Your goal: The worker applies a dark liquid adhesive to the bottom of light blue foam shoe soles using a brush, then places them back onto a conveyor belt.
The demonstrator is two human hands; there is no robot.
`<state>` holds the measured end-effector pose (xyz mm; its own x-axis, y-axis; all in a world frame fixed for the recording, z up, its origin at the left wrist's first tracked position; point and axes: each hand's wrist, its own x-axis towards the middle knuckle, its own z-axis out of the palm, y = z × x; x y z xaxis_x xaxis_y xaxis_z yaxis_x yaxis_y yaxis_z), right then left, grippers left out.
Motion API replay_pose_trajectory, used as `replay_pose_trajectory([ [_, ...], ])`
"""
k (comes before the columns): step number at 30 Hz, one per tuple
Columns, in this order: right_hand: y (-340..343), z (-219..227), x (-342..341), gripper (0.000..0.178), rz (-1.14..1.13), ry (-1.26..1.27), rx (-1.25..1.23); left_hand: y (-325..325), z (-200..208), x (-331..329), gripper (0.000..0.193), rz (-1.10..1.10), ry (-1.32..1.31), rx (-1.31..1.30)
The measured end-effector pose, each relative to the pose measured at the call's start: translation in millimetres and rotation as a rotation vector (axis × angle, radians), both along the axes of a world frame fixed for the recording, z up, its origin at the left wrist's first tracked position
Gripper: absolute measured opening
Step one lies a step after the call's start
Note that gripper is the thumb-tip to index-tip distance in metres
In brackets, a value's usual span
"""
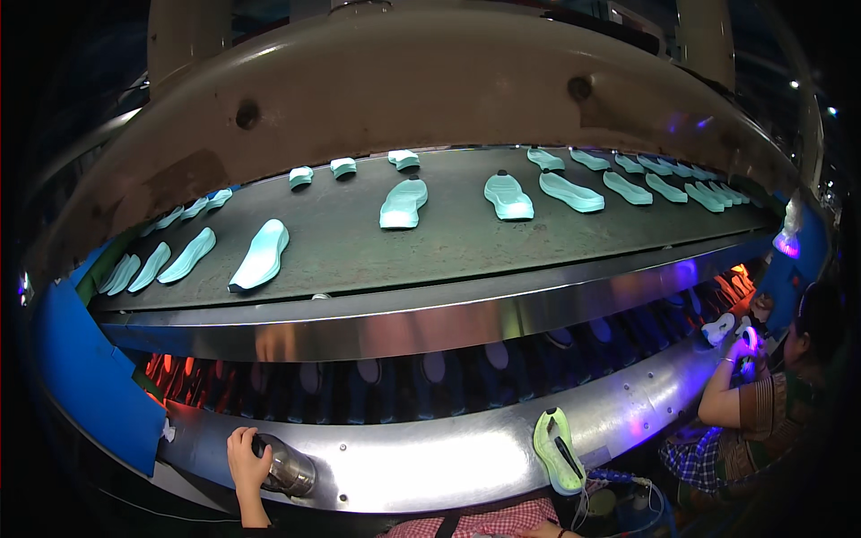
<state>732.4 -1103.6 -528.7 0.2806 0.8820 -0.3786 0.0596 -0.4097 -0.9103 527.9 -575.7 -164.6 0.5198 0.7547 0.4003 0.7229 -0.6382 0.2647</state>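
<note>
My left hand [247,460] is at the lower left, its fingers wrapped around the end of a shiny metal cylinder [291,470] that lies on the curved steel rail [430,462]. Only a sliver of my right hand [541,531] shows at the bottom edge, above a red checked cloth [484,522]; its fingers are hidden. To its upper right, a light green shoe sole [558,451] rests on the rail with a thin black tool lying on it.
Several pale mint soles [262,255] ride the upper grey belt [448,242]. Dark soles sit on the lower belt [430,377] under red light. At the right, another person's hands [743,351] hold a white sole near a purple lamp. A blue panel [85,368] stands at the left.
</note>
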Motion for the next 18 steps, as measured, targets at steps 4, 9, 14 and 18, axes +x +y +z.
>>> replay_pose_trajectory([
  [4, -17, 0, 9, 0.016, -0.326, 0.652, -0.528, -1, 1, 1, 0.039, -0.012, 0.014, -0.01],
  [9, -8, 51, 21, 0.016, -0.263, 0.614, -0.525, -3, 1, 3, 0.039, 0.002, -0.004, -0.031],
  [14, 0, 67, 24, 0.018, -0.237, 0.604, -0.526, -5, 0, 4, 0.04, -0.012, 0.004, -0.001],
  [18, -4, 69, 24, 0.019, -0.231, 0.597, -0.521, -5, -1, 5, 0.04, 0.009, -0.004, -0.026],
])
